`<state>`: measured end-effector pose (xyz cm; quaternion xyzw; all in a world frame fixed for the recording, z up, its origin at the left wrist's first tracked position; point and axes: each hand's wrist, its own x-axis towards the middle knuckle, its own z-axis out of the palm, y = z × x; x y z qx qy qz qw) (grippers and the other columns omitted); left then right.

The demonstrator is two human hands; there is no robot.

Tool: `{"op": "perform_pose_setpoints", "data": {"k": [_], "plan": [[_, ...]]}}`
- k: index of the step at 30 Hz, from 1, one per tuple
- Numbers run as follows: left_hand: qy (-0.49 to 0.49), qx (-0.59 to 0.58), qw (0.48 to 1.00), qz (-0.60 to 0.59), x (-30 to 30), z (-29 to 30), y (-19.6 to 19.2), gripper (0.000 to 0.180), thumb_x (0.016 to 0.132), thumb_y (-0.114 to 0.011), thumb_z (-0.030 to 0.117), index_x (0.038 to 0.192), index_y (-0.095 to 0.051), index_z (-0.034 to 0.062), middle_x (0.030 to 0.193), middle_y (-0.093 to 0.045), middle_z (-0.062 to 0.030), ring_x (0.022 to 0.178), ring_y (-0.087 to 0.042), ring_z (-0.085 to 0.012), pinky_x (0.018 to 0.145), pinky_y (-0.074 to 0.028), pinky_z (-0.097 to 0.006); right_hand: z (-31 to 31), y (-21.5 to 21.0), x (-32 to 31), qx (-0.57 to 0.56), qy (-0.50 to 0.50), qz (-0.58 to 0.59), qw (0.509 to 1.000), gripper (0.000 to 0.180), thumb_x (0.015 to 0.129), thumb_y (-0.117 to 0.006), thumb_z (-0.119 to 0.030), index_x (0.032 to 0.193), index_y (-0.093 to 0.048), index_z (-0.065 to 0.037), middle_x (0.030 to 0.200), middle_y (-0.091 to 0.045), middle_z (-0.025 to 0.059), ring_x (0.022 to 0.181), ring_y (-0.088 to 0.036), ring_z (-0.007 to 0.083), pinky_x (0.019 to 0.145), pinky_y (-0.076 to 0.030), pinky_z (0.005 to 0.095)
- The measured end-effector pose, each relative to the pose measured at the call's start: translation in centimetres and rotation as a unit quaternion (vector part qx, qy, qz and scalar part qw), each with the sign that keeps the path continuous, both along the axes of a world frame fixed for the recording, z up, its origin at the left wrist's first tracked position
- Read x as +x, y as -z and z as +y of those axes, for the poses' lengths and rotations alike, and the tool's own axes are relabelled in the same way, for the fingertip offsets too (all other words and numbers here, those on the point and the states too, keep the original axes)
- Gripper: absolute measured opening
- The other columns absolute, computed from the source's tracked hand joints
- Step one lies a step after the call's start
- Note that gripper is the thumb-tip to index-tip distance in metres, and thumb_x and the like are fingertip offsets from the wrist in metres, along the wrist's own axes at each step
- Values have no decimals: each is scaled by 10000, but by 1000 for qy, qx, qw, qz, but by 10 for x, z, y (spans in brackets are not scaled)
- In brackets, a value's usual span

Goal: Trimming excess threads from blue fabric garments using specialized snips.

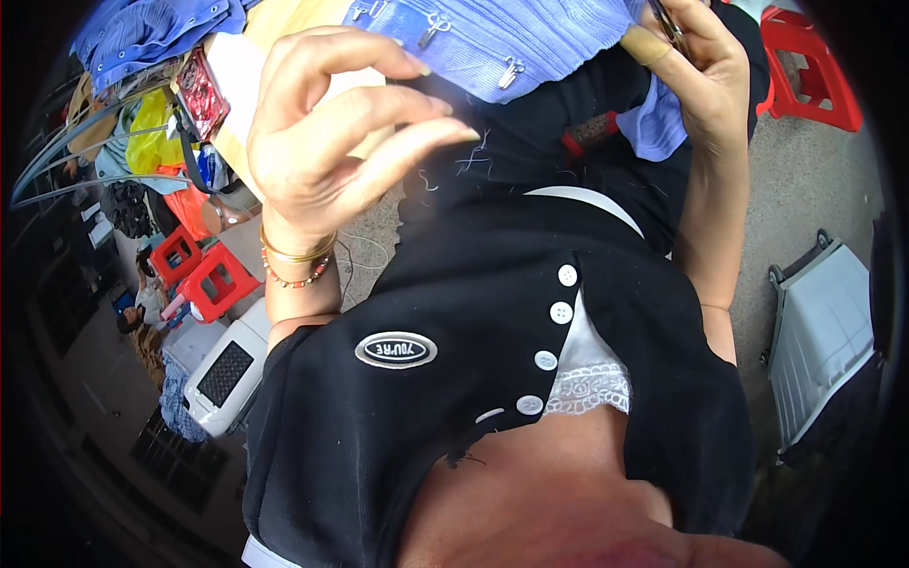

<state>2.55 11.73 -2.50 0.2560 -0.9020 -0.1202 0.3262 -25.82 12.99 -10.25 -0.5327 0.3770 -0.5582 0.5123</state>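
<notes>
Seen from above, looking straight down the chest: a black button-up top (492,312) with white buttons (561,312) and an oval patch (396,349), filling the middle of the view because the head is bent low over the work; beyond it, at the top edge, a piece of blue ribbed cloth (511,38) with small metal clips (511,71) along its hem, raised close to the face, probably so that fine detail along the edge can be checked; more blue cloth (142,33) heaped at the upper left, within reach as a stock pile; on the right, a grey plastic crate (824,331) on the floor and a red plastic stool (805,66) behind it, set aside from the lap; at the left, two smaller red stools (204,275) and a white machine (227,374) with a dark grille, low on the ground. Left hand (331,133) lifted in front of the cloth, fingers curled and loosely parted, thumb and forefinger bent toward each other near a loose thread (473,156) without clearly closing on anything; gold and beaded bracelets (295,265) at the wrist. Right hand (696,71) closed around the cloth's right corner, holding it taut, with a small metal tool (668,19), likely thread snips, tucked against the fingers at the very top; exact grip there partly cut off by the frame.
</notes>
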Motion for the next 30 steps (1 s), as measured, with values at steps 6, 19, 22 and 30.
{"op": "perform_pose_setpoints", "data": {"k": [6, 19, 22, 30], "plan": [[-81, -38, 996, -1, -18, 4, 9, 334, 619, -865, 63, 915, -710, 53, 901, -611, -52, 821, -582, -172, 713, -465, -269, 10, -5, -3, -34, -20, 29, 999, 490, 715, -744, 83, 1186, -613, 43, 697, -436, -95, 572, -311, 4, 529, -238, 188], [-5, 76, 996, -40, -20, -14, 8, 435, 698, -799, 79, 1102, -642, 34, 1283, -540, -152, 1228, -492, -272, 1024, -394, -391, 7, -6, 11, -135, 13, 145, 980, 297, 741, -730, 52, 1033, -687, 16, 722, -549, -30, 580, -425, 5, 503, -314, 182], [50, 162, 984, 48, -13, -43, 12, 259, 821, -690, 61, 1062, -646, -24, 1153, -613, -171, 1115, -586, -278, 988, -426, -378, 1, -6, 12, -100, 49, 64, 992, 215, 746, -678, 85, 950, -689, 19, 758, -601, -13, 615, -483, 16, 526, -351, 186], [-6, 512, 841, 173, -62, -109, 2, 239, 919, -632, 110, 1119, -660, -19, 1029, -685, -60, 954, -615, -113, 890, -445, -245, -14, -23, -19, -58, 109, 58, 991, 120, 812, -713, -7, 931, -697, -16, 707, -580, -69, 616, -449, -14, 531, -330, 156]]}}
